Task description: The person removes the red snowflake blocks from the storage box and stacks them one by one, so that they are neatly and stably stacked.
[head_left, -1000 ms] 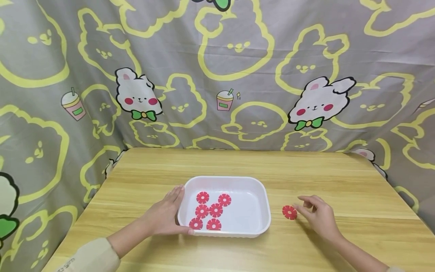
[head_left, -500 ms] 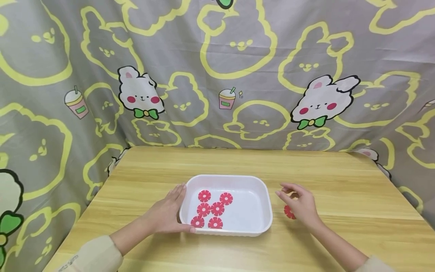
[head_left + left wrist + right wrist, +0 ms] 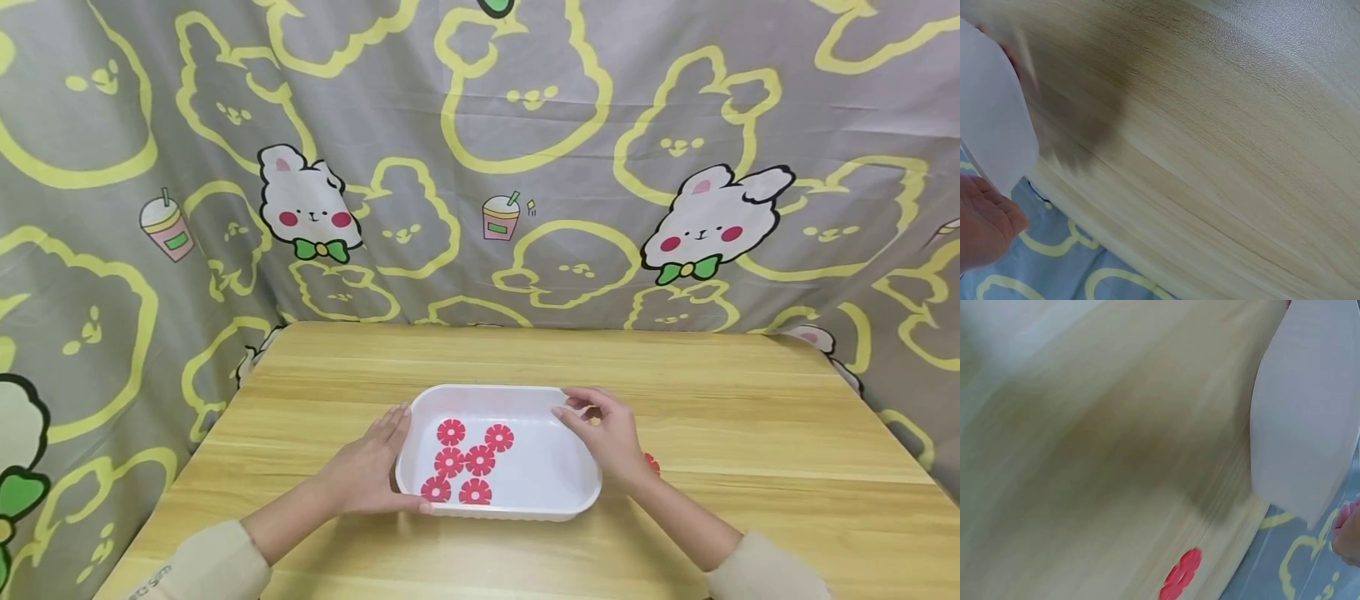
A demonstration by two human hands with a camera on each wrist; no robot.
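A white tray stands on the wooden table, and several red notched flower-shaped discs lie flat in its left half. My left hand grips the tray's left end, fingers along the outer wall and thumb over the front rim. Over the tray's back right corner is my right hand, its fingers bent and the thumb near the index finger. I cannot tell whether anything sits between those fingertips. Another red disc lies on the table right of the tray, partly hidden behind the right wrist.
The wooden table reaches back to a grey curtain printed with yellow outlines and rabbits. In the right wrist view, red shows on the table near its edge, apart from the tray's outer wall.
My right hand has moved left from beside the red disc on the table to above the tray's right end. My left hand keeps its grip; the discs in the tray lie as before.
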